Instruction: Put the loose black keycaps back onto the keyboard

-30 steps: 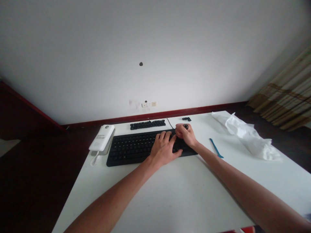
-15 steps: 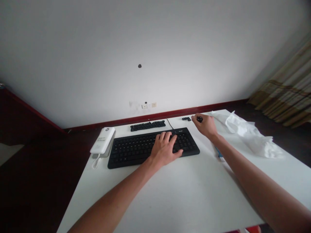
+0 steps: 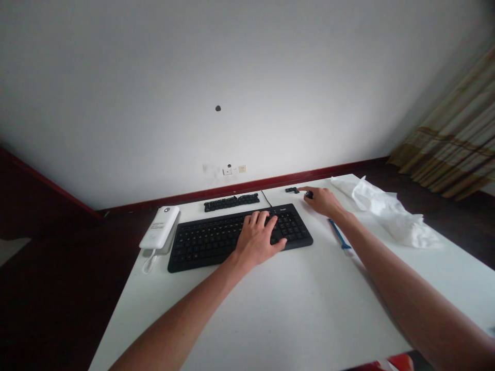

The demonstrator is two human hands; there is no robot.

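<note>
A black keyboard lies across the white table. My left hand rests on its right half, fingers spread and pressing on the keys. Beyond the keyboard's right end, my right hand is curled around a small black object, mostly hidden by the fingers. Its index finger reaches out to a little cluster of black keycaps, at or just short of touching them. More loose black keycaps stand in rows behind the keyboard. A blue-handled brush lies near my right forearm.
On the table's left side a white power bank with a short cable lies on a grey item. Crumpled white plastic spreads along the right side. A wall with sockets rises behind the table, and something red shows at the near edge.
My right hand has turned and lowered, its index finger now stretched toward the keycap cluster. More of the blue brush shows. My left hand stays on the keyboard; the view has shifted slightly.
</note>
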